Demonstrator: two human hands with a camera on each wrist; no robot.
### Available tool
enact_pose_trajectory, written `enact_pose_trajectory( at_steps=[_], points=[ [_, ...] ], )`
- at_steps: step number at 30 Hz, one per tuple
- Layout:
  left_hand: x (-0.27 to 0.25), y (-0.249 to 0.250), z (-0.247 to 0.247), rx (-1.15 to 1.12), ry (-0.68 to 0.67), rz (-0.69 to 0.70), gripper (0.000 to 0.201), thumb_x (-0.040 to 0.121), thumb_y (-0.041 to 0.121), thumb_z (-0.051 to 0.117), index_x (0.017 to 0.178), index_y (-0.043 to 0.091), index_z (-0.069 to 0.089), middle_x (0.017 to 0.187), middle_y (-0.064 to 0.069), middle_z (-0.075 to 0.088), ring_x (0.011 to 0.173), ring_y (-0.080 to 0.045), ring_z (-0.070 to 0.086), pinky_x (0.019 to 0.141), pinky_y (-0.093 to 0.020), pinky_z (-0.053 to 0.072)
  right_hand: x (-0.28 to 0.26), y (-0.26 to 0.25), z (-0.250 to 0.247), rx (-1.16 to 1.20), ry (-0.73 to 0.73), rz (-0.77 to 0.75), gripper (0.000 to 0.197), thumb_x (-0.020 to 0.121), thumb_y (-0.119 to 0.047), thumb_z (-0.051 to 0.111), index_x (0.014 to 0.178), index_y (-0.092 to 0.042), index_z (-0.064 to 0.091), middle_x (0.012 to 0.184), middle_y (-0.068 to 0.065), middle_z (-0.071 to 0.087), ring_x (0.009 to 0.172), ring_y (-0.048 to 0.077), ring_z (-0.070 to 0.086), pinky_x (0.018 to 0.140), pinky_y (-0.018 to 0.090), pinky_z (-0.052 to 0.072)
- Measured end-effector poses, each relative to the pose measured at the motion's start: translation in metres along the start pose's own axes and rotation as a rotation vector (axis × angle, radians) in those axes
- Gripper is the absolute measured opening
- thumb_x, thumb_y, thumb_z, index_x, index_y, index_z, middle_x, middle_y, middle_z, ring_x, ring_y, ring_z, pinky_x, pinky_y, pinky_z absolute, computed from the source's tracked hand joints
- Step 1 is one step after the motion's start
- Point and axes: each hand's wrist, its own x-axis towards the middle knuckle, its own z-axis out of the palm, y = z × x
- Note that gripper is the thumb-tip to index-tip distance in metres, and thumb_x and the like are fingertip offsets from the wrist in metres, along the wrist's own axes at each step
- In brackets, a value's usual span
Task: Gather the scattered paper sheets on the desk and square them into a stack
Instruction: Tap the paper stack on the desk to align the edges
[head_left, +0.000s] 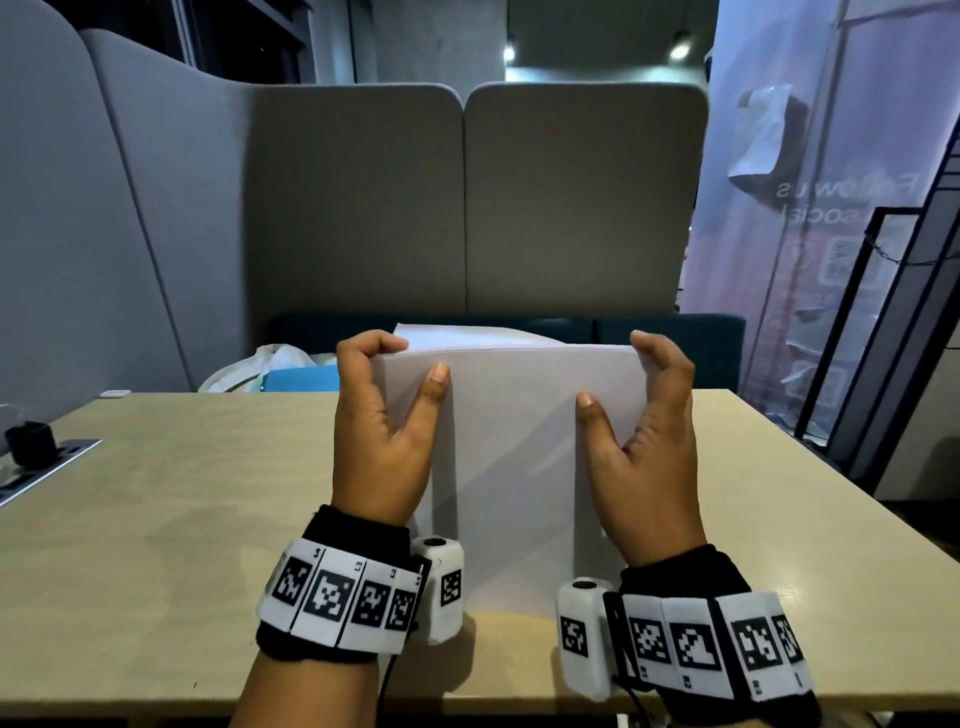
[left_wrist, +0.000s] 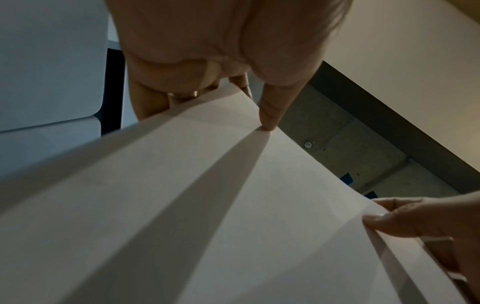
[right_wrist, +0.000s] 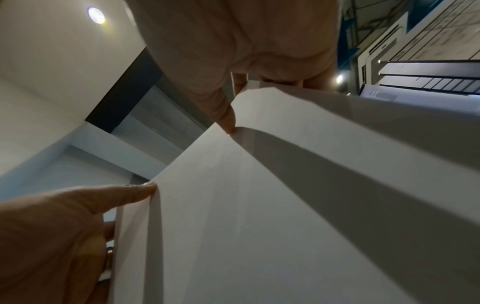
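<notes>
A person stands the gathered paper sheets (head_left: 511, 457) upright on the desk (head_left: 156, 519), long axis vertical, held evenly between the hands: left hand (head_left: 382, 431) and right hand (head_left: 652, 441) each pinch an upper corner (top edges not yet flush, it appears).

Tabletop (head_left: 182, 519): pale wood grain, light tan, runs edge to edge across the head view. Paper stack (head_left: 519, 467) stands on its bottom edge on the tabletop, near the front edge, upright. Far left of the stack: grey metal power panel (head_left: 49, 467) set into the surface, a small black object (head_left: 31, 441) sitting on it. Behind-left of the stack, at the far edge, a small flat white item (head_left: 115, 393).
</notes>
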Motion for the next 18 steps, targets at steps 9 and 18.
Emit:
enact_pose_trajectory(
  at_steps=[9, 18],
  points=[
    [-0.024, -0.023, -0.002, -0.143, -0.054, -0.223, 0.055, 0.078, 0.041, 0.061, 0.126, 0.033, 0.035, 0.115, 0.021, 0.054, 0.102, 0.009, 0.058, 0.081, -0.014, 0.054, -0.012, 0.012, -0.005, 0.251, -0.013, 0.187, 0.057, 0.092, -0.023, 0.057, 0.138, -0.035, 0.024, 0.109, -0.029, 0.048, 0.094, -0.01, 0.054, 0.067, 0.002, 0.048],
    [-0.076, -0.064, -0.002, -0.154, -0.108, -0.446, 0.02, 0.093, 0.02, 0.055, 0.108, 0.033, 0.054, 0.113, 0.012, 0.066, 0.103, 0.004, 0.062, 0.095, -0.024, 0.048, -0.057, 0.059, 0.005, 0.373, -0.095, 0.48, 0.017, 0.094, -0.016, 0.054, 0.108, -0.026, 0.057, 0.102, -0.01, 0.066, 0.09, 0.005, 0.065, 0.067, 0.018, 0.05]
  ],
)
